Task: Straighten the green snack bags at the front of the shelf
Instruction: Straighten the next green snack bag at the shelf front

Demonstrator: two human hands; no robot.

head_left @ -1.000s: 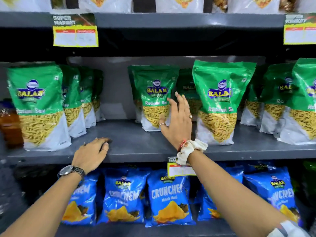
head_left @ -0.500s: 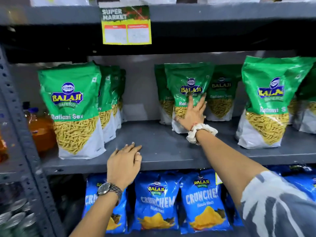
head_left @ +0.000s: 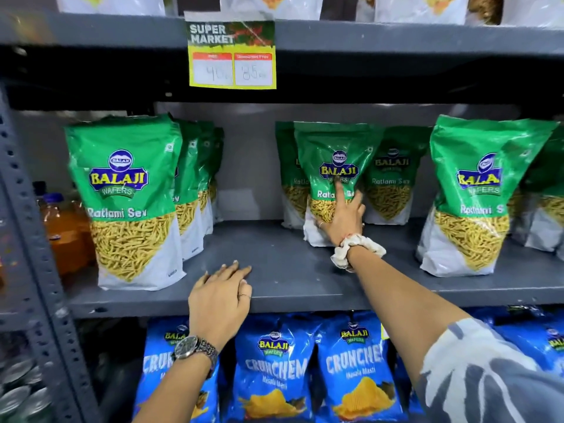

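Green Balaji Ratlami Sev bags stand in rows on the grey middle shelf (head_left: 290, 270). The left row's front bag (head_left: 128, 193) and the right row's front bag (head_left: 476, 184) stand near the shelf's front edge. The middle row's front bag (head_left: 332, 151) sits farther back and leans slightly. My right hand (head_left: 343, 218) grips its lower right part, with the index finger up the front and the other fingers around the bag's right edge. My left hand (head_left: 219, 300) rests flat on the shelf's front lip, holding nothing.
Blue Crunchem bags (head_left: 274, 377) fill the shelf below. A yellow price tag (head_left: 232, 53) hangs from the shelf above. Orange bottles (head_left: 64, 230) stand at the far left behind a perforated steel upright (head_left: 30, 239). Cans (head_left: 21, 392) show at the bottom left.
My right hand reached deeper into the shelf and closed on the middle bag's lower part. My left hand stayed on the shelf lip. The view moved closer and to the left.
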